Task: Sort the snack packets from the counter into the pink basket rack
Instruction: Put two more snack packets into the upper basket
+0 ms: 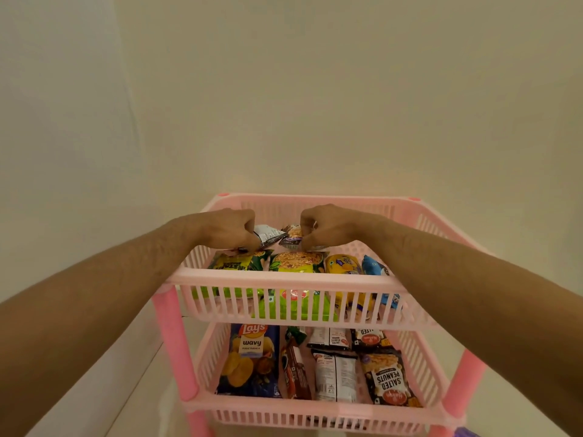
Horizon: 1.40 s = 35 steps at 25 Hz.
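While our left hand (232,230) pinches a silver packet (268,234) and our right hand (325,227) a small brown packet (291,236) over the top basket (284,277), at twelve o'clock, either could slip onto the crowded packets below and land unsorted.

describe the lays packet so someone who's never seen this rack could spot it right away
Find the pink basket rack and go to its lower basket, under the one both hands reach into. The Lay's packet lies flat at that basket's far left. It is the only dark blue bag there, showing yellow wavy chips.
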Available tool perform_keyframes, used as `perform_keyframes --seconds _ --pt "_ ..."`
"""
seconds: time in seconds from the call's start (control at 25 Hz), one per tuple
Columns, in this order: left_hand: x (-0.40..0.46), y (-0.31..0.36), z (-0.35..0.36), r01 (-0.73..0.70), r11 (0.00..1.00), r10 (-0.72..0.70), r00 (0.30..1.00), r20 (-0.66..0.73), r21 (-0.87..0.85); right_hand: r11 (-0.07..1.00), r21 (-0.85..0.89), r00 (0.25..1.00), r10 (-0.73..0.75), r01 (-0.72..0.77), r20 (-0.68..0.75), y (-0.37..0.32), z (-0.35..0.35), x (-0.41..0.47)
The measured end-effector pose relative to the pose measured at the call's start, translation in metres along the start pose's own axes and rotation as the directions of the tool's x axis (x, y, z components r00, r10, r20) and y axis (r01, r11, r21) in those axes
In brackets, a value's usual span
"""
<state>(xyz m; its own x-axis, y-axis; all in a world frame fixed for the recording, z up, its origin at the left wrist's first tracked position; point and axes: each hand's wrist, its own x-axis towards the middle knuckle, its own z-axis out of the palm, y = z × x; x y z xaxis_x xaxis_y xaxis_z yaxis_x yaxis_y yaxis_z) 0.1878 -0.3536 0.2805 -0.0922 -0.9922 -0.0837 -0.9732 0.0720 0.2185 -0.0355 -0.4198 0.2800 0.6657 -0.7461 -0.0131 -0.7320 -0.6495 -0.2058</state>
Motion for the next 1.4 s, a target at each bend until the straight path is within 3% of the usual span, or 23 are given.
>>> perform_keyframes --seconds 0.16,0.32,0.48,0.8,1.0,1.16,1.4 --pt "0.005 -0.003 0.004 -0.016 0.994 0.027 0.995 -0.098 0.110 0.999 0.028 0.998 0.024 -0.022 -0.056 0.002 0.001 0.001" --pt "0.003 -0.006 0.005 -0.075 0.989 0.076 0.997 -0.008 0.131 0.999 -0.032 1.000 -0.004 0.003 -0.026 0.003 0.005 0.001" --pt "0.005 -0.004 0.007 -0.094 0.951 0.105 0.994 -0.022 0.296 0.995 -0.091 0.999 -0.037 0.034 -0.029 0.001 0.007 0.004" --pt "0.007 -0.001 0.010 -0.023 0.975 0.044 0.995 -0.090 0.222 0.993 -0.111 0.999 -0.041 0.038 -0.020 -0.001 0.007 0.005" --pt "0.008 -0.001 0.005 -0.070 0.983 0.121 0.943 -0.311 0.171 0.997 -0.071 1.000 -0.023 0.022 -0.014 0.001 0.007 0.003" --pt "0.008 0.001 0.011 -0.068 0.962 0.107 0.985 -0.138 0.263 0.996 -0.081 1.000 -0.025 0.024 -0.012 0.001 0.008 0.005" --pt "0.002 0.000 0.009 -0.046 0.977 0.070 0.992 -0.109 0.206 0.985 -0.171 1.000 -0.013 0.017 0.021 -0.009 -0.002 -0.006"
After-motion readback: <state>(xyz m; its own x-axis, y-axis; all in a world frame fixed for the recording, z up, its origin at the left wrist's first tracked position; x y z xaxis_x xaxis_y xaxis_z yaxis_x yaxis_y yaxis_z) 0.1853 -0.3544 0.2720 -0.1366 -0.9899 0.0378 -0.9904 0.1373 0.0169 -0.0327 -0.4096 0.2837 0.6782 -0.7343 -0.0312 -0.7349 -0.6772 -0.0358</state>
